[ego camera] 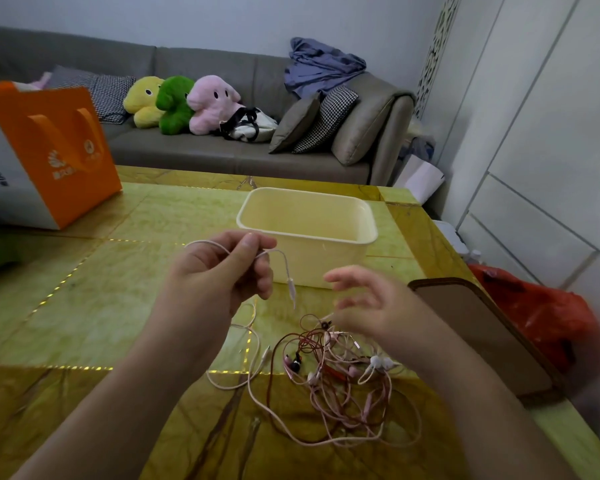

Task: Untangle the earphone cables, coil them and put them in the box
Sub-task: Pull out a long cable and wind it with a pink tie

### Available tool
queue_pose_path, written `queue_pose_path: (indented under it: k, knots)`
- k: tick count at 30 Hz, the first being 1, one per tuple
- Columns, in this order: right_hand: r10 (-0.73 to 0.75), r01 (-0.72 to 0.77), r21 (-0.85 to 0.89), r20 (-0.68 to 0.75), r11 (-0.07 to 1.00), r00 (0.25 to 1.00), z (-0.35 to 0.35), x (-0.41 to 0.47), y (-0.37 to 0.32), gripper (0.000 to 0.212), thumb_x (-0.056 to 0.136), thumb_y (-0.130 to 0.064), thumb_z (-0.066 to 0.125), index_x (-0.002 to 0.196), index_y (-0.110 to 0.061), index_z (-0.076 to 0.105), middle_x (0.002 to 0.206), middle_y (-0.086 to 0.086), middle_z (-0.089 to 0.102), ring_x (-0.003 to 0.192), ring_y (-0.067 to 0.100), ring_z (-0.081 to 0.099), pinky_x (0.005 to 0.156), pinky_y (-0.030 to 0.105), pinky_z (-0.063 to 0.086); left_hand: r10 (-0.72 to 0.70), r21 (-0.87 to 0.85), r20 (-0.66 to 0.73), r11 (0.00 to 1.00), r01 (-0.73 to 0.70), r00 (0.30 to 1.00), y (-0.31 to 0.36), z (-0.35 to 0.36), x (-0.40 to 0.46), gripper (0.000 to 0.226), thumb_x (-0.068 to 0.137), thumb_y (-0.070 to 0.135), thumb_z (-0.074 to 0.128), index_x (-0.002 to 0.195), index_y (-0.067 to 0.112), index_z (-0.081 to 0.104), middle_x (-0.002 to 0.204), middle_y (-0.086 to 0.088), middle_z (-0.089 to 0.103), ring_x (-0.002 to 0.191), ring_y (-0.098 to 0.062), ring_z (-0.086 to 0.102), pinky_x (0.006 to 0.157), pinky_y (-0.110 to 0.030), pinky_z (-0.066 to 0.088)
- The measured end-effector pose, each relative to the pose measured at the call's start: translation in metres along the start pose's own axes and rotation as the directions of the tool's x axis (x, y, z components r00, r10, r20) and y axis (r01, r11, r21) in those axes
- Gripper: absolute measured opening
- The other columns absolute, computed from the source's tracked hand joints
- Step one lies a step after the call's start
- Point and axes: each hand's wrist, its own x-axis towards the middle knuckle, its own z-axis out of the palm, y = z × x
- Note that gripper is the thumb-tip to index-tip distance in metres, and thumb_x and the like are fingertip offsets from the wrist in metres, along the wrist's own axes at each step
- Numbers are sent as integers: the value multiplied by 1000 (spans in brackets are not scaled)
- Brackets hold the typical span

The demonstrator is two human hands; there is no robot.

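Clearly the job is only getting started. The person's left hand [222, 271] is pinching a thin pale pink earphone cable [284, 263] between thumb and curled fingers, holding it up over the green and gold patterned table [84, 289]; the plug end is dangling free just in front of the cream rectangular plastic box [307, 233]. The right hand [368, 306] is hovering with fingers loosely spread, gripping nothing, just above the knotted heap of pink, white and dark red earphone cables [333, 375] lying on the table near the front edge. That heap is looking thoroughly tangled, and no neat coil is showing anywhere. The box is standing open beyond the hands, and the part of its inside I can see is holding nothing. So untangling, coiling and stowing are all, by my reckoning, waiting to be done.
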Motion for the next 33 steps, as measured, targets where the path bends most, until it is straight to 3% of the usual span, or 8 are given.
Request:
queue_pose_path:
  k: [2,4,9,14,18,23,28,33]
  knots:
    - [-80,84,-84,47,993,996,14,-4,-7,48,89,-32,82,129,-52,63,139,-24,58,121,-19,52,101,21,47,9,24,29,1000,-10,1000,-1,2,-1,24,105,12,52,101,0,73,69,-6,57,64,-20,56,61,-27,52]
    - [-134,137,-63,44,989,990,26,-4,-13,40,91,-31,82,125,-47,67,132,-28,63,117,-26,51,90,10,45,12,23,39,1000,-13,999,-2,2,-1,24,104,13,53,101,1,73,69,-6,56,64,-20,55,62,-27,51]
    - [-133,154,234,-104,960,986,37,-2,-19,13,102,-2,65,103,-11,74,87,6,82,78,16,78,71,25,60,1,-13,-74,1000,-2,997,-4,-5,3,21,106,9,53,102,1,72,69,-5,56,63,-19,53,61,-29,49]
    - [-112,135,373,-83,918,990,35,-10,-29,5,105,-3,60,109,-7,60,88,8,82,79,30,80,72,43,61,-76,-105,-132,993,62,988,-12,-2,3,22,92,18,69,106,0,73,73,-5,60,68,-17,57,67,-30,51]
    - [-147,191,318,-156,929,977,41,-12,-27,9,101,-9,71,97,-6,63,82,6,81,74,26,79,67,45,63,-140,147,42,980,132,989,-23,9,-7,29,84,26,84,104,5,79,82,-14,72,78,-24,67,78,-38,55]
    - [-152,194,162,-237,968,959,36,-12,-22,10,95,-15,78,87,-20,75,78,-1,78,71,9,74,58,18,55,-92,299,24,951,81,995,-21,6,-8,9,91,14,76,92,6,79,81,-20,76,74,-25,70,74,-35,59]
    - [-147,173,110,-214,979,966,30,-11,-21,9,96,-25,78,87,-26,79,82,-6,78,77,9,73,69,27,61,-11,295,6,955,9,1000,-20,8,-10,5,89,6,77,94,7,77,77,-14,77,69,-20,70,70,-27,60]
    - [-189,207,75,-201,975,961,30,-15,-21,11,96,-24,78,85,-24,81,66,-15,71,56,0,63,47,12,46,32,243,12,969,-34,999,-21,10,-10,22,78,17,80,89,-1,75,90,-9,78,73,-20,71,70,-28,59]
